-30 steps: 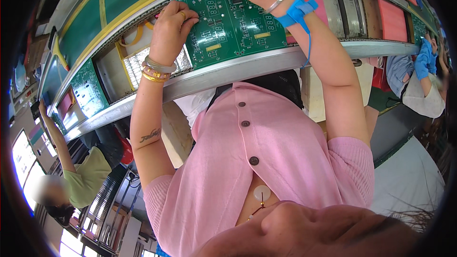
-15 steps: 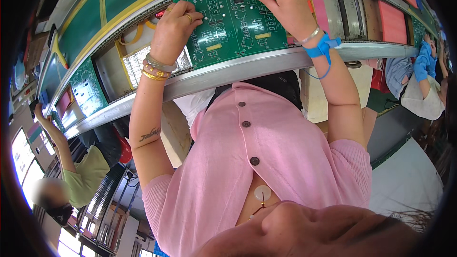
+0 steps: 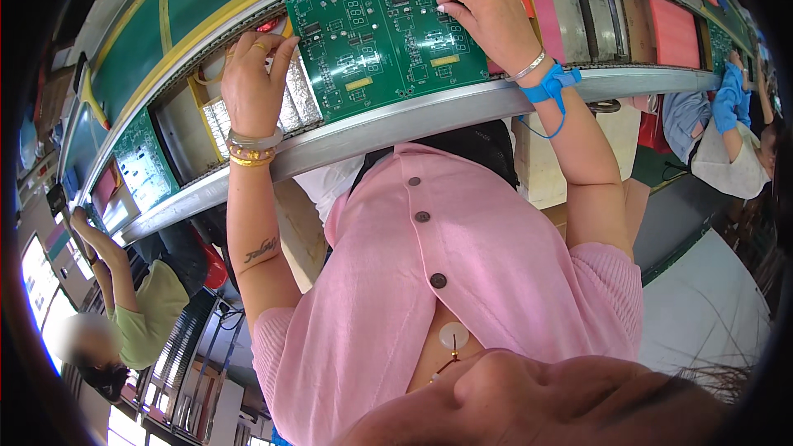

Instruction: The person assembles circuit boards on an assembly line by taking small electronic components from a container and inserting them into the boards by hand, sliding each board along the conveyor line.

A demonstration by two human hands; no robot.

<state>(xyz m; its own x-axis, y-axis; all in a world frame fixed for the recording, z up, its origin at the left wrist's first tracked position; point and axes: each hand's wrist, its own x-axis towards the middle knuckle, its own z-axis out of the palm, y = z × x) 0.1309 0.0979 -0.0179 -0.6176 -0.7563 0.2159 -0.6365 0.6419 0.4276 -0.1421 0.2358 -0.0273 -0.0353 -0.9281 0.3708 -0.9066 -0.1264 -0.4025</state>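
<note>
A green circuit board [image 3: 388, 41] lies across the conveyor, made of two matching halves with small white capacitors, display outlines and yellow strips. My left hand [image 3: 252, 87] is over the board's left edge, above the trays; its thumb is apart from its bent fingers and nothing shows between them. Over the board's upper right part is my right hand [image 3: 491, 21], fingers curled and thumb drawn in toward them. Whatever its fingertips may hold is too small to make out. A blue wrist strap [image 3: 549, 87] is round my right wrist.
A metal rail [image 3: 355, 128] runs along the conveyor's near side. Foil-lined trays [image 3: 216, 125] stand left of the board, pink foam [image 3: 673, 33] to the right. Another green board [image 3: 144, 161] lies farther left. Co-workers sit at both sides.
My left hand has moved left off the board, its thumb and fingers parting. My right hand has shifted slightly down over the board. The board appears slightly farther left in view.
</note>
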